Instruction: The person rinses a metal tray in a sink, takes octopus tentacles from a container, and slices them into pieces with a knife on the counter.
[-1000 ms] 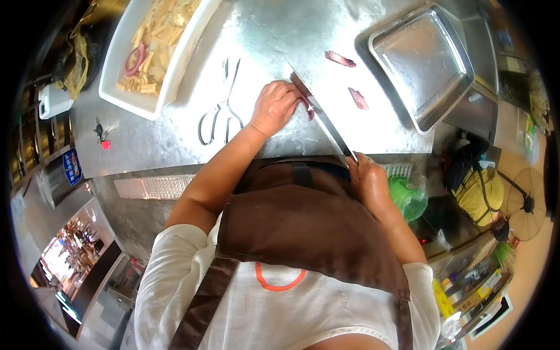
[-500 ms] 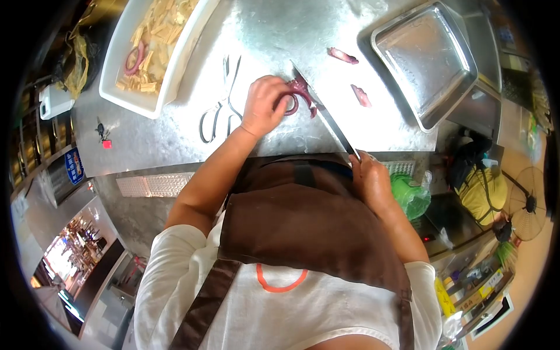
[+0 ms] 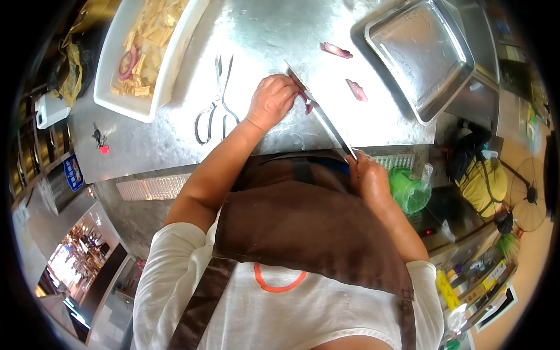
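On the steel table [image 3: 262,35], my left hand [image 3: 273,101] is closed over a reddish-purple piece of meat [image 3: 308,107], most of it hidden beneath the fingers. My right hand [image 3: 370,174] grips the handle of a long knife [image 3: 330,126] at the table's front edge. The blade runs up and to the left, its far part touching or right beside the meat and my left fingertips. Two separate pinkish pieces lie beyond the blade: an upper piece [image 3: 336,51] and a lower piece [image 3: 356,90].
Scissors [image 3: 216,105] lie left of my left hand. A white tub [image 3: 161,87] with pale strips and a purple ring stands at the left, near keys [image 3: 98,137]. An empty metal tray [image 3: 426,52] sits at the right. Below the table edge hangs a green bag [image 3: 409,190].
Half a second ago my left hand was further left and a curled purple ring showed beside it; now the hand has moved right, over the meat. The view has shifted slightly.
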`<state>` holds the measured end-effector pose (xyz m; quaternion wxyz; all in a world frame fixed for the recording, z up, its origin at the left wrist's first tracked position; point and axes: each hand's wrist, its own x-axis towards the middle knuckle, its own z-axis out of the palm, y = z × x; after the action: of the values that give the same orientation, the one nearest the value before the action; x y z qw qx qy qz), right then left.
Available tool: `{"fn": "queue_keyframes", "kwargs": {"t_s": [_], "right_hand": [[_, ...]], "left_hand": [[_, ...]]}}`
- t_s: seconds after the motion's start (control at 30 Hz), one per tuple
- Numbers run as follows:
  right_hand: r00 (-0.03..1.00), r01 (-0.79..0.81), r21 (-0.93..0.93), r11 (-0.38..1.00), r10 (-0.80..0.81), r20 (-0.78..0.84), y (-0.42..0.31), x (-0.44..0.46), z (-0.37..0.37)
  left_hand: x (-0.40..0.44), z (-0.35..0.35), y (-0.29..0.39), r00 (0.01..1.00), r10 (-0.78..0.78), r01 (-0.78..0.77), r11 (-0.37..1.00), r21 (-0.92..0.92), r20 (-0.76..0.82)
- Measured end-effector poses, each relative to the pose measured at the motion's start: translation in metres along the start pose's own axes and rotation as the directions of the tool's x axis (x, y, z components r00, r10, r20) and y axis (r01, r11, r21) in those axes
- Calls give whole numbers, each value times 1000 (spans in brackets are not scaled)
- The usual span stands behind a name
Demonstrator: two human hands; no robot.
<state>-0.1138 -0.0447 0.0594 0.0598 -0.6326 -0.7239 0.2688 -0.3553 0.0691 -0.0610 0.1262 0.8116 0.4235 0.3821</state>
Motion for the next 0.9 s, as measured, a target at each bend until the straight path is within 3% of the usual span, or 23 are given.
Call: {"fn": "queue_keyframes", "kwargs": {"t_s": [0.9], "right_hand": [[997,-28,14,1000,27,74,-6,-1,13]], "left_hand": [[3,-3,0,1000,24,-24,999,-46,-2]]}}
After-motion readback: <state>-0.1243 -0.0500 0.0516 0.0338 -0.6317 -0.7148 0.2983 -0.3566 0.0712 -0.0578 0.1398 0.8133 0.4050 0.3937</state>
